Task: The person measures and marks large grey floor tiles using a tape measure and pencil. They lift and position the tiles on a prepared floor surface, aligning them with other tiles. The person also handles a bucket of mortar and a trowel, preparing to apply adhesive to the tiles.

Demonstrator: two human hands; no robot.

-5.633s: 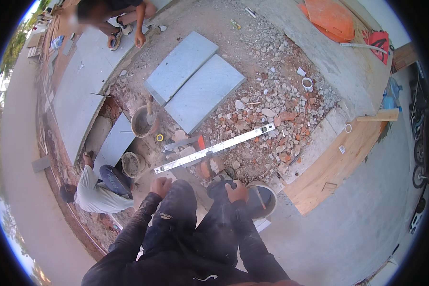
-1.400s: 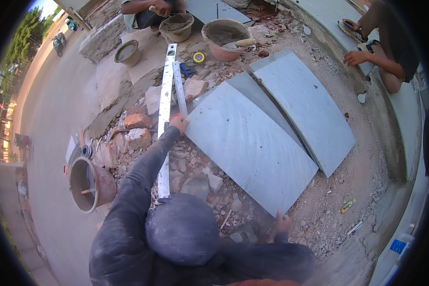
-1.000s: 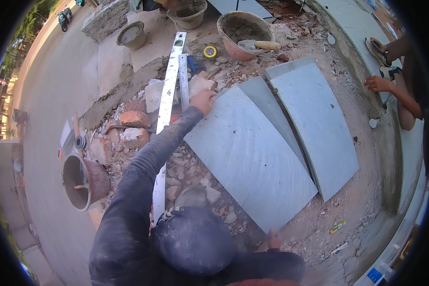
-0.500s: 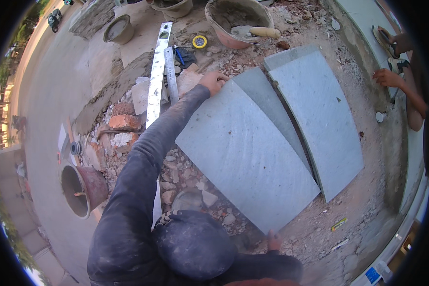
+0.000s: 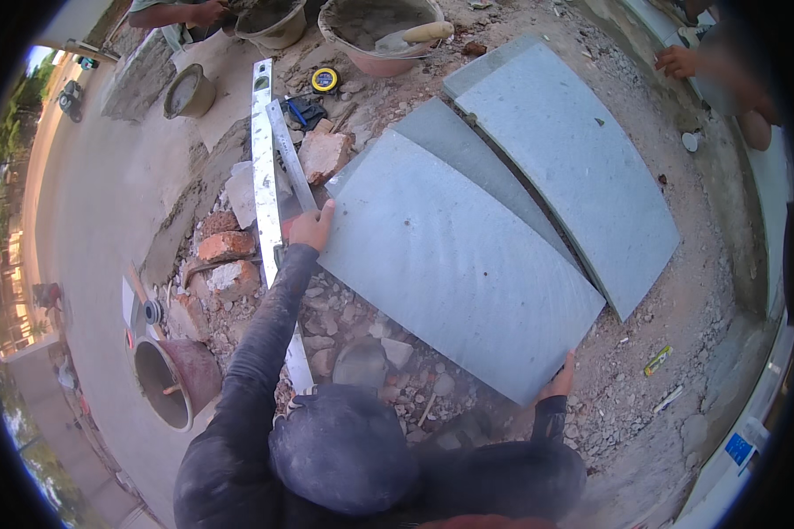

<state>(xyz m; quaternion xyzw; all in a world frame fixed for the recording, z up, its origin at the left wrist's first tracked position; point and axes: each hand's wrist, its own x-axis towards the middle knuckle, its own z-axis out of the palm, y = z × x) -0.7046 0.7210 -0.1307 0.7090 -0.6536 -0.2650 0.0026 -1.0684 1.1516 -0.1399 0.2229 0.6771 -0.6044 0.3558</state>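
Note:
A large grey stone slab [image 5: 454, 264] lies tilted over rubble in front of me. My left hand [image 5: 311, 227] grips its far left corner, right beside a long metal spirit level [image 5: 263, 167]. My right hand [image 5: 558, 383] holds the slab's near right corner. The slab's far edge overlaps a second grey slab [image 5: 468, 163], and a third slab [image 5: 573, 150] lies to the right of that. My dark sleeves and knee fill the lower middle of the view.
Broken bricks [image 5: 225, 251] and stones lie left of the slab. A mortar pan with a trowel [image 5: 379, 26], a yellow tape measure [image 5: 325, 80] and a small bucket [image 5: 185, 93] sit beyond. A rusty bucket [image 5: 172, 379] stands lower left. Another person's hand [image 5: 679, 62] is top right.
My left hand left the spirit level and took the slab's far corner. My right hand stayed on the near corner. The slab now overlaps the second slab.

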